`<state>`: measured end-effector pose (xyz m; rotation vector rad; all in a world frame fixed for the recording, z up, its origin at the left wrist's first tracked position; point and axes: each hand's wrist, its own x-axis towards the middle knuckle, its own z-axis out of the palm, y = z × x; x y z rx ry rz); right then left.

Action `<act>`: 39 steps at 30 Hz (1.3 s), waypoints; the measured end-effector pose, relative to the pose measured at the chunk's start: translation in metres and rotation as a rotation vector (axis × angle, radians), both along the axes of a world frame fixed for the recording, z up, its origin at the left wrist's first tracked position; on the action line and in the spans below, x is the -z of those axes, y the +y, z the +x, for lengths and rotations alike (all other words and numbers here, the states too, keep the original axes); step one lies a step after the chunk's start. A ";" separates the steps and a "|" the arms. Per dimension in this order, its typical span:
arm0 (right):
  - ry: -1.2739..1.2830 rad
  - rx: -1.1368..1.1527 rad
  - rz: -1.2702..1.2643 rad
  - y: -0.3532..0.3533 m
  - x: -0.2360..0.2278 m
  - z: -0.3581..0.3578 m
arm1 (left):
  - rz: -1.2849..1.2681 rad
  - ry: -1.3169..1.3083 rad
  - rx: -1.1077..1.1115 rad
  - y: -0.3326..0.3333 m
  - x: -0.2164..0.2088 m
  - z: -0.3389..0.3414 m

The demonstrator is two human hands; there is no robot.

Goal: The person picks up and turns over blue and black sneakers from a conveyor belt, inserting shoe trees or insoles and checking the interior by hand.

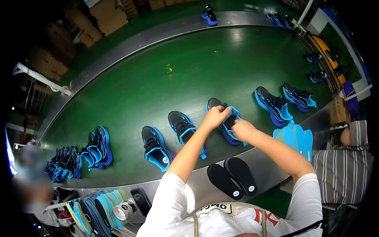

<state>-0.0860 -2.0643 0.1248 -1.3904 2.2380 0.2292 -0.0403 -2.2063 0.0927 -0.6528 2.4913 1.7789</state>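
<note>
A black sneaker (213, 103) with a blue sole and light-blue lining lies on the green belt in front of me, toe pointing away. My left hand (218, 117) is closed on the upper edge of its opening, by the tongue. At the heel side of that opening, my right hand (244, 130) has its fingers curled in; what they pinch is hidden. A dark surface shows inside the shoe between the hands. Closer to me, a black insole (220, 178) and another black insole (239, 170), each with a white round sticker, lie on the metal edge.
Matching sneakers stand left (182, 123) and right (268, 102) of my hands, with more clustered far left (65, 162). Light-blue insoles (298, 140) are stacked at right. Bundled insoles (92, 213), a clear-wrapped roll (123, 211) and a dark phone-like slab (141, 200) sit lower left. Striped clothing of another person (341, 173) appears at right.
</note>
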 end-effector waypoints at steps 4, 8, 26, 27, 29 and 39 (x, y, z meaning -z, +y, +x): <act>0.102 -0.034 -0.231 0.001 0.031 0.000 | 0.005 -0.013 -0.004 0.000 0.002 -0.005; 0.112 -0.051 -0.196 -0.003 0.050 -0.007 | 0.016 0.036 -0.023 0.003 0.010 -0.007; 0.093 -0.296 0.360 -0.018 0.044 -0.012 | 0.299 -0.117 0.084 -0.007 0.019 -0.007; 0.106 -0.322 0.338 -0.018 0.049 -0.013 | 0.319 -0.138 0.097 -0.008 0.016 -0.008; 0.131 -0.376 0.293 -0.021 0.062 -0.016 | 0.227 -0.002 -0.004 -0.005 0.021 -0.012; -0.272 -0.250 0.342 -0.004 -0.003 -0.016 | -0.963 0.258 0.190 0.016 0.009 -0.009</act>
